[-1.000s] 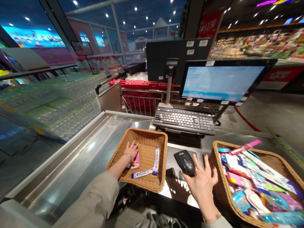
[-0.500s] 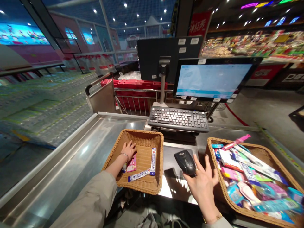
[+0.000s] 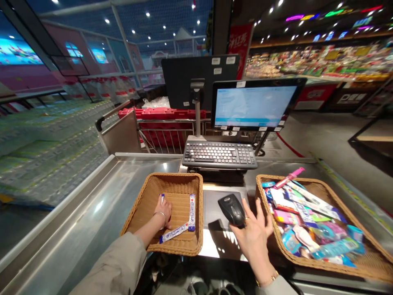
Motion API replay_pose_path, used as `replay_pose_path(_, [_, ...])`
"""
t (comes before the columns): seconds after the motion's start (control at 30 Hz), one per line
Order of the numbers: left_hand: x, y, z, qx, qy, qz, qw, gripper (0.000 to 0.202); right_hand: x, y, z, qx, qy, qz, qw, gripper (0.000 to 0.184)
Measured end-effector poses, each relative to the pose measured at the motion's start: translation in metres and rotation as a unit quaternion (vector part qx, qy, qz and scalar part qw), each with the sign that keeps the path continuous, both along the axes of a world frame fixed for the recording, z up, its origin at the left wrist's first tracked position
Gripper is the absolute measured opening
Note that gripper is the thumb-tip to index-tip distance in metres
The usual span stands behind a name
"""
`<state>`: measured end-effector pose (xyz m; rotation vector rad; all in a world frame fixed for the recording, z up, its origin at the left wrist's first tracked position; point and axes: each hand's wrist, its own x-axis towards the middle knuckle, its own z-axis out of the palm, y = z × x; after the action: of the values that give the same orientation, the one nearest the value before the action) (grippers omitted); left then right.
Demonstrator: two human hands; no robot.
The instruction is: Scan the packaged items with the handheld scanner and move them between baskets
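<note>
Since the earlier frame the left hand (image 3: 164,209) has drawn nearer within the left basket (image 3: 144,205) and now covers the small pink packet it was touching; only a white and blue end of something shows at its fingertips (image 3: 162,199). The right hand (image 3: 253,235) has kept its place by the black scanner (image 3: 231,209).

Grip: the left hand is curled, palm down, on the basket floor; whether it is clamped on the item beneath cannot be told. The right hand is spread, fingers apart, its forefinger side touching the scanner's near edge, gripping nothing.

Handling judgement: a flat packet on wicker is best taken by an edge, lifted clear of the weave before moving, with the scanner left square on its grey pad (image 3: 211,205).

Containers: the left basket holds two long white and blue sticks (image 3: 184,219), one upright near the right wall, one lying slanted at the near side, their ends touching. The right basket (image 3: 334,266) is heaped with mixed bright packets (image 3: 307,221), including toothbrush packs; a pink one (image 3: 288,178) overhangs the far rim.
</note>
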<state>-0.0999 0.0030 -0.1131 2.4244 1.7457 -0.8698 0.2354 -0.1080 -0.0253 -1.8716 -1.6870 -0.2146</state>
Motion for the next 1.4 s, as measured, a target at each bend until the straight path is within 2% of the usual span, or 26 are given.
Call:
replay_pose_path(0.23, [0.002, 0.002, 0.008, -0.019, -0.014, -0.052, 0.998, 0.111, 0.011, -0.006, 0.003, -0.018, 0.022, -0.018, 0.999, 0.01])
replay_pose_path(0.4, [0.018, 0.003, 0.006, -0.074, -0.095, -0.185, 0.975, 0.112, 0.016, -0.009, -0.002, -0.003, 0.015, -0.018, 1.0, 0.013])
replay_pose_path(0.43, [0.02, 0.003, 0.005, -0.072, -0.098, -0.193, 0.974, 0.114, 0.017, -0.01, -0.002, 0.0, 0.013, -0.019, 1.0, 0.014])
replay_pose_path(0.5, [0.024, 0.001, 0.005, -0.044, -0.094, -0.148, 0.984, 0.116, 0.018, -0.01, -0.003, 0.007, 0.01, -0.022, 1.0, 0.015])
replay_pose_path(0.63, [0.024, -0.002, 0.008, 0.038, -0.066, 0.008, 0.997, 0.102, 0.018, -0.009, -0.005, 0.019, -0.001, -0.025, 0.999, 0.016])
replay_pose_path(0.73, [0.021, -0.004, 0.009, 0.051, -0.051, 0.053, 0.996, 0.09, 0.016, -0.009, -0.005, 0.023, -0.005, -0.02, 1.0, 0.015])
replay_pose_path(1.0, [0.019, -0.006, 0.0, 0.036, -0.045, 0.074, 0.996, 0.073, 0.018, -0.009, -0.003, 0.023, -0.018, -0.015, 0.999, 0.015])
replay_pose_path(1.2, [0.018, -0.009, 0.005, 0.03, -0.055, 0.044, 0.997, 0.062, 0.023, -0.011, -0.004, 0.013, -0.014, -0.014, 1.0, 0.016])
replay_pose_path(1.4, [0.019, -0.008, 0.011, 0.035, -0.073, 0.03, 0.996, 0.055, 0.021, -0.01, 0.005, 0.0, 0.011, -0.023, 1.0, 0.018])
